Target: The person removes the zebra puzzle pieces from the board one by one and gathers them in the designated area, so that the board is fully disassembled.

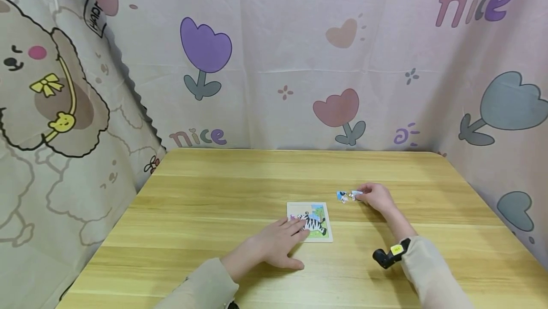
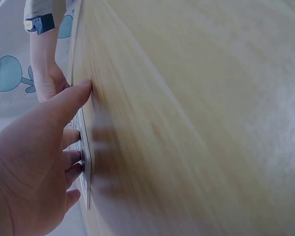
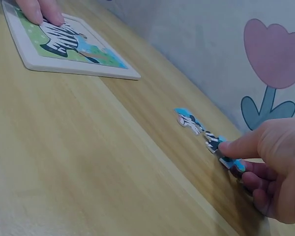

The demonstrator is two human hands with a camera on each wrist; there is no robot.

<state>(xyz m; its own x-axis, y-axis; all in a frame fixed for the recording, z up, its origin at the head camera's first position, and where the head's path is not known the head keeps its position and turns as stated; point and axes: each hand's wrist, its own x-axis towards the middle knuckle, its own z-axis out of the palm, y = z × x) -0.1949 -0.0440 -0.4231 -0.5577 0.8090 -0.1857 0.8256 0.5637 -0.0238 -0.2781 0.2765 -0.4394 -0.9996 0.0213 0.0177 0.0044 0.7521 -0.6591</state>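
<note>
Clearly, the left hand lies flat with straight fingers on the zebra puzzle board, pinning it to the table. Near it, the right hand pinches one of two loose puzzle pieces. Best to keep the board pinned and lift the pinched piece cleanly, without nudging its neighbour.

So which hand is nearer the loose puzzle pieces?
Right hand: its fingertips touch the loose pieces. Left hand rests apart, fingers on the puzzle board.
</note>
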